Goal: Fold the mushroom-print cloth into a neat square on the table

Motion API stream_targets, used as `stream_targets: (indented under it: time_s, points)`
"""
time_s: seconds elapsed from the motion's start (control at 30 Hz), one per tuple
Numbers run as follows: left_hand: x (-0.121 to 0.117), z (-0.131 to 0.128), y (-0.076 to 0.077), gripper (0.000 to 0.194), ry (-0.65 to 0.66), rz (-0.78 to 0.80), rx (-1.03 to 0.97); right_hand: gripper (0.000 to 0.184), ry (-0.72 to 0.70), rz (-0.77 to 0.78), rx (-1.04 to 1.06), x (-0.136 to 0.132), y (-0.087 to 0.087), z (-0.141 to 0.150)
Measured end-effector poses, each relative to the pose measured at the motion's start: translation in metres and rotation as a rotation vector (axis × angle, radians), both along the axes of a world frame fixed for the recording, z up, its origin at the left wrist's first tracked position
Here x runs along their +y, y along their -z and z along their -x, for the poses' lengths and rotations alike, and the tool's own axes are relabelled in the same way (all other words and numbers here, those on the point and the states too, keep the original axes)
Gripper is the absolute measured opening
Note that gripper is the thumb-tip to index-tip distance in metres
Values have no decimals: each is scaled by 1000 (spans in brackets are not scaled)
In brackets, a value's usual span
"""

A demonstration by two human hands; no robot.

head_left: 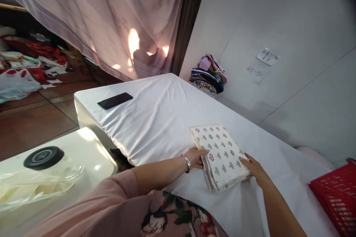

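A folded white cloth [222, 152] with small grey, green and red printed motifs rests at the near side of the white-covered table [164, 114]. My left hand [195, 157], with a silver bracelet at the wrist, grips its left edge, thumb on top and fingers hidden underneath. On the opposite edge, my right hand [254, 168] pinches the cloth with the thumb and fingers near the corner. Several folded layers show along its left side.
A black phone [115, 100] lies at the table's far left. Folded clothes [208, 75] are stacked by the wall. At the right stands a red plastic basket [338, 192]. A white surface on the left bears a round black object [43, 157] and a clear plastic bag [41, 189].
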State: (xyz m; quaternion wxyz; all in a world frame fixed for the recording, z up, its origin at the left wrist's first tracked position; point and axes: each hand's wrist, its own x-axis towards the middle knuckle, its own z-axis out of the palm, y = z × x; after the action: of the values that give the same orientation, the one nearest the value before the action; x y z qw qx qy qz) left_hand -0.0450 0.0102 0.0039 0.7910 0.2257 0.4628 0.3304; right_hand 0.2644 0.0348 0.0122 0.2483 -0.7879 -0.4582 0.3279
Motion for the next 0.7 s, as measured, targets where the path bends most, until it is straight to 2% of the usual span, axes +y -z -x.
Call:
stream_targets:
  time_s: [0.17, 0.3, 0.37, 0.47, 0.53, 0.63, 0.7]
  points:
    - [6, -9, 8, 38, -26, -41, 169, 82, -38, -76, 28, 3, -2, 0]
    - [2, -18, 7, 37, -50, -33, 116, 82, 0, -224, 45, 15, -3, -6]
    - [-1, -19, 4, 37, -23, -36, 103, 83, 14, -190, 1, 22, -1, -11]
    - [-3, -10, -1, 37, 93, -80, 98, 81, -25, -68, -130, 26, 2, -14]
    - [0, 3, -3, 35, 169, -138, 130, 78, -71, -78, -247, 24, 2, -12]
    - [10, 24, -3, 31, 172, -234, 303, 65, -142, -251, -391, 9, -3, 9]
    - [19, 34, -1, 29, 132, -296, 448, 54, -223, -400, -392, -8, -7, 35]
